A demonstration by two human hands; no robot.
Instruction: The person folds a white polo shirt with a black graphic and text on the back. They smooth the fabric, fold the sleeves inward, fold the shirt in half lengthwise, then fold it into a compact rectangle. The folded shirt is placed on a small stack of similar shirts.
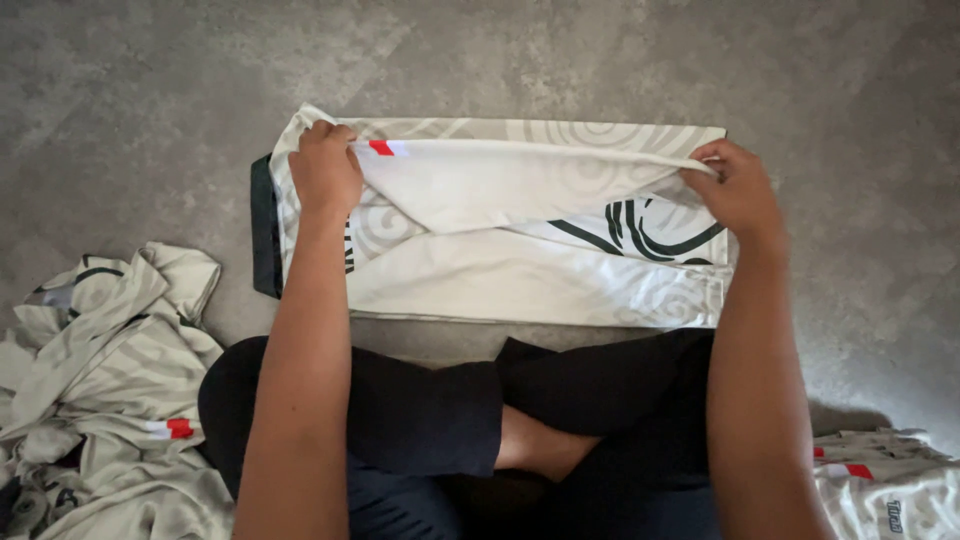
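Head view: a white patterned shirt (520, 270) lies flat on the grey floor (150, 100), just ahead of crossed legs. The left hand (325, 170) pinches its upper left edge; the right hand (738, 190) pinches the upper right edge. A crumpled pile of similar shirts (100, 380) sits to the left.

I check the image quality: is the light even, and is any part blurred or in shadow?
Head view: soft, even light on the grey floor, no glare; the shirt and both hands, left and right, are sharp; a faint shadow lies by the right knee.
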